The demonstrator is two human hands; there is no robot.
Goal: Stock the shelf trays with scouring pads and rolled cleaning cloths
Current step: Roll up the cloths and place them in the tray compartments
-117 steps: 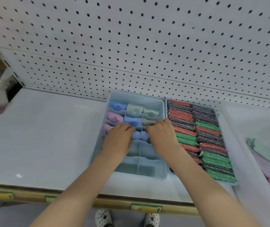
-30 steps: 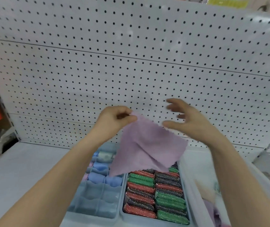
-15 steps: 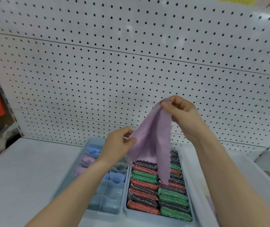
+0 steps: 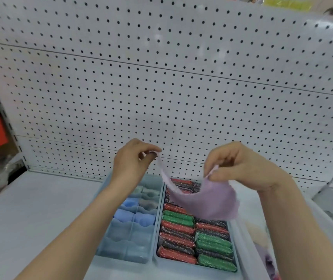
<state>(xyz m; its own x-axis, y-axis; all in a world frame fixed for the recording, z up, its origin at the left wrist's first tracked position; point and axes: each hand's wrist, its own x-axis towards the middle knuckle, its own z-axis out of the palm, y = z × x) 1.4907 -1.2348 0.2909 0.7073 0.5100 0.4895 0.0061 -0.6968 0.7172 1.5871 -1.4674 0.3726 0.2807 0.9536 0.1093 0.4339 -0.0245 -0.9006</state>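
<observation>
A person stocking a shop shelf [image 4: 30, 209] is holding a lilac cloth [image 4: 210, 201], not yet rolled, in the air in front of a white pegboard [image 4: 161, 87]. The left hand [image 4: 130, 160] is pinching one corner between thumb and forefinger, high and to the left. The right hand [image 4: 242, 166] is pinching the upper edge lower and to the right, its other fingers curled. The cloth is running left to right between the two grips and sagging in the middle, its bulk hanging below the right hand over the scouring pads [image 4: 177, 227]. The divided tray [image 4: 119, 231], with rolled cloths [image 4: 124, 216] filling its far compartments and its near ones bare, is sitting below and left of the cloth, nearer the left hand. The finished roll is therefore likely heading down and left.
</observation>
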